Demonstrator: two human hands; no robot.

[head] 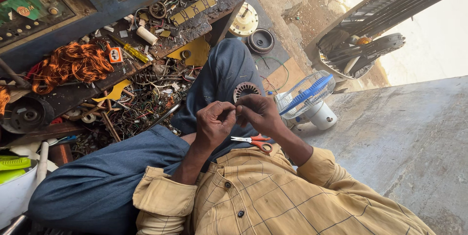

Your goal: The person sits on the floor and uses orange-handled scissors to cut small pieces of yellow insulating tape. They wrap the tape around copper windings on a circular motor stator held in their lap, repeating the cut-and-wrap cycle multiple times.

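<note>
The concrete floor spreads to the right of the hands, grey and bare-looking near the person's elbow. Above and to the left of the hands stands a blue metal workbench, its lower shelf crowded with wire scraps and small parts. A tilted fan guard assembly lies well above and to the right of the hands, at the edge of the floor. A small table fan with a blue and white grille sits just right of the right hand. A bundle of copper winding wire rests on the shelf, well to the left of the hands. A yellow-handled screwdriver lies on the shelf above the left hand. A round slotted stator core rests on the person's knee, just above the hands and close to the right hand. Orange-handled scissors lie on the lap directly below the hands. The left hand and the right hand are brought together over the lap, fingertips meeting and pinched on something very small between them; the item is too small to identify, and appears to be a thin strand or piece.
</note>
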